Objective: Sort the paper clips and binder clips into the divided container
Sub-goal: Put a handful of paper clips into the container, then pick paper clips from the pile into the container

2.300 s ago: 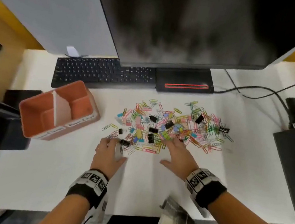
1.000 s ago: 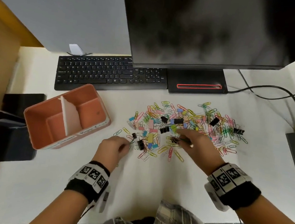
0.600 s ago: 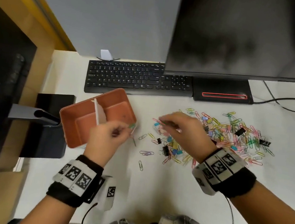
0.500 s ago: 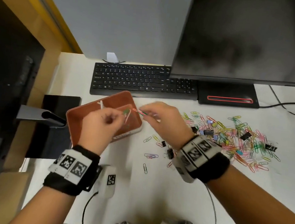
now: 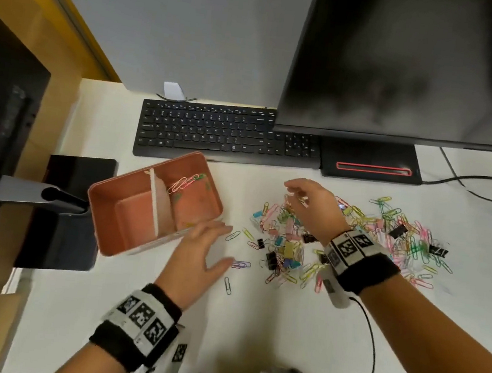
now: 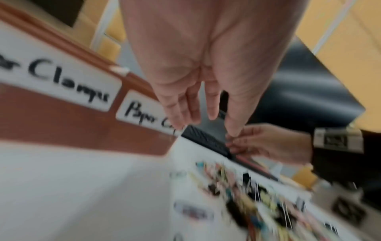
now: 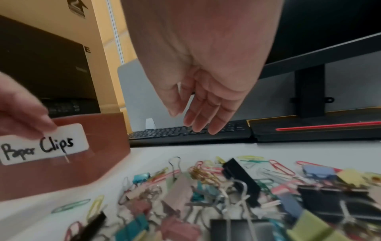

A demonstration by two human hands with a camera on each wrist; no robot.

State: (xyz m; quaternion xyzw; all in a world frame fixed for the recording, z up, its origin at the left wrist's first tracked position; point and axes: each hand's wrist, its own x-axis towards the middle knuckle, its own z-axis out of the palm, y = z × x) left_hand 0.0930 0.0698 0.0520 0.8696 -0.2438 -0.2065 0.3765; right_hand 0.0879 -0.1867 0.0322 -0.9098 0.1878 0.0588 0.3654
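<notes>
The orange divided container (image 5: 105, 201) stands left of centre, with a white divider (image 5: 153, 200). Its right compartment holds a few paper clips (image 5: 184, 181); the left one looks empty. Labels read "Clamps" (image 6: 68, 83) and "Paper Clips" (image 7: 41, 146). My left hand (image 5: 221, 245) is empty with straight fingers (image 6: 212, 107), by the container's front right corner. A pile of coloured paper clips and binder clips (image 5: 355, 238) spreads to the right. My right hand (image 5: 294, 193) hovers over the pile's left end, its fingers (image 7: 198, 117) relaxed and holding nothing.
A black keyboard (image 5: 226, 135) and a monitor base (image 5: 370, 160) lie behind the container and pile. A black stand (image 5: 61, 211) sits left of the container. Cables (image 5: 484, 186) run at the far right. A few stray paper clips (image 5: 229, 285) lie near my left hand.
Both hands carried paper clips to the container's right compartment and let go. The left hand has drawn back to the front corner and the right hand is back over the pile.
</notes>
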